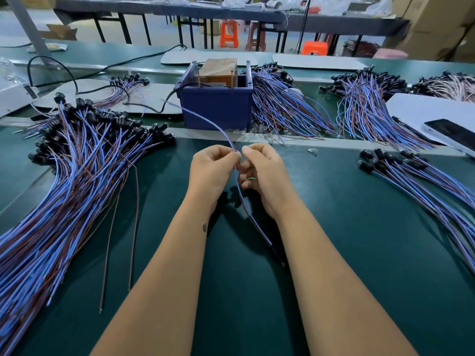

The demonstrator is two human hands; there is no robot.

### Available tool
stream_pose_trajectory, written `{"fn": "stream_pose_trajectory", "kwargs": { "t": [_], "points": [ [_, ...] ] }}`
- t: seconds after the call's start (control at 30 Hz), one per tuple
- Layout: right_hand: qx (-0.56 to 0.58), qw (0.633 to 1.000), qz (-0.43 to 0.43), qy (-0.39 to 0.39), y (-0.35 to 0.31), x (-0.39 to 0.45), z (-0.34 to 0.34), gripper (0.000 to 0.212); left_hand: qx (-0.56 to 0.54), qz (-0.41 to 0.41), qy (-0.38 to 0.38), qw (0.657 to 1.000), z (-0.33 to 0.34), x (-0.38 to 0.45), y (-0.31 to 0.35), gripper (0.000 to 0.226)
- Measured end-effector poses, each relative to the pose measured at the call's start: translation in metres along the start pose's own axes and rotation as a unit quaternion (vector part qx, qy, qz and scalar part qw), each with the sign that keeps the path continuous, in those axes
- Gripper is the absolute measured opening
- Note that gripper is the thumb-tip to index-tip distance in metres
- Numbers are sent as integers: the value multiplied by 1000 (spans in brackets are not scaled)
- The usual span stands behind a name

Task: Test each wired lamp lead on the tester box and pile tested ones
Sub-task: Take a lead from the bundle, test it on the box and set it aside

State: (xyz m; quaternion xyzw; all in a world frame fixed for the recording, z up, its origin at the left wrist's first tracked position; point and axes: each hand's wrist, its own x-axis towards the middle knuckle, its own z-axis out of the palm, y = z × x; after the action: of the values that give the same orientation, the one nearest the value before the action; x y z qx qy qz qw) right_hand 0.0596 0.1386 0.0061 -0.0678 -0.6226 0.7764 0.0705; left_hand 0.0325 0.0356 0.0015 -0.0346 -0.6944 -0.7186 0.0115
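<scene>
1. Both hands hold one lamp lead [237,181] just in front of the tester box [217,104]: the left hand [209,170] pinches the wire between thumb and forefinger, and the right hand [264,173] curls its fingers round it right beside.
2. The lead's far end arcs up toward the tester box; its near end trails back between the forearms.
3. Risk: the thin lead may slip from the pinch, or its trailing end could snag the big pile of leads [72,176] left of the box, mixing this lead into it.
4. Loose small bulbs [253,132] at the box's foot could roll if brushed.
5. The surface is a dark green mat [244,291]; behind the box stand dark tables and orange stools [228,33].
</scene>
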Motion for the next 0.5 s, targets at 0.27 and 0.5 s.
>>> {"fn": "stream_pose_trajectory", "kwargs": {
  "t": [0.27, 0.5],
  "points": [
    [-56, 996, -39, 51, 5, 0, 1, 20, 78, 35, -44, 995, 5, -5, -2, 8],
    [-58, 988, -64, 130, 5, 0, 3, 19, 41, -5, -59, 997, -5, 2, -3, 10]
  ]
}}
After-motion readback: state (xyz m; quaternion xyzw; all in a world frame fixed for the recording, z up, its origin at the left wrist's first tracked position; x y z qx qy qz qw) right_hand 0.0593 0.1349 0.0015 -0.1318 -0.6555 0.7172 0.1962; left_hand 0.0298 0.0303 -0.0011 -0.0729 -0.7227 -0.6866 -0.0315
